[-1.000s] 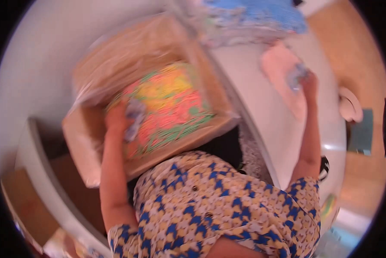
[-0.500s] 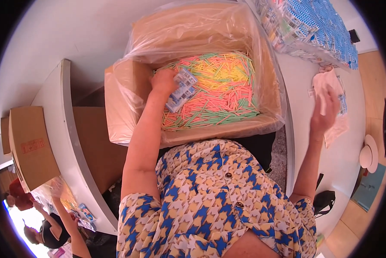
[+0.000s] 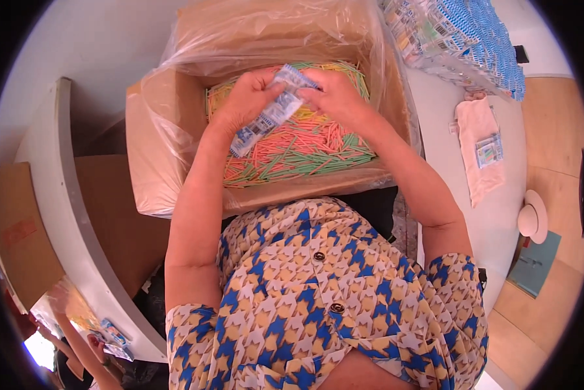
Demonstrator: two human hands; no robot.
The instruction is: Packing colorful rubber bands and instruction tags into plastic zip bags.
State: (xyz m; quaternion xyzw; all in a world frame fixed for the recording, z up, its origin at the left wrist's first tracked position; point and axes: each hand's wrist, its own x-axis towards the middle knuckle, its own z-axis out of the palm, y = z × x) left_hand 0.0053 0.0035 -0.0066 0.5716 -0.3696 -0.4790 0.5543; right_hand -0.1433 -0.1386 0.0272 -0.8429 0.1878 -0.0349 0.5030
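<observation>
My left hand (image 3: 245, 103) is closed on a strip of blue-and-white plastic packets (image 3: 270, 118), held over a deep cardboard box. At the strip's upper end, my right hand (image 3: 336, 96) pinches it between thumb and fingers. The strip slants down to the left, its lower part hanging free above the box's contents. Thin pink, yellow and green sticks (image 3: 292, 151) fill the box. A clear plastic liner (image 3: 152, 140) covers the walls of the cardboard box (image 3: 279, 195) and folds over its rim.
On the white table at right lies a pink cloth (image 3: 477, 175) with one packet (image 3: 489, 151) on it. Behind it is a large pile of blue-and-white packets (image 3: 467, 39). A brown carton (image 3: 25, 227) and another person's arm (image 3: 84, 348) are at left.
My right hand has left the pink cloth and come over the box to the packet strip. My left hand has raised the strip. The whole view has shifted slightly.
</observation>
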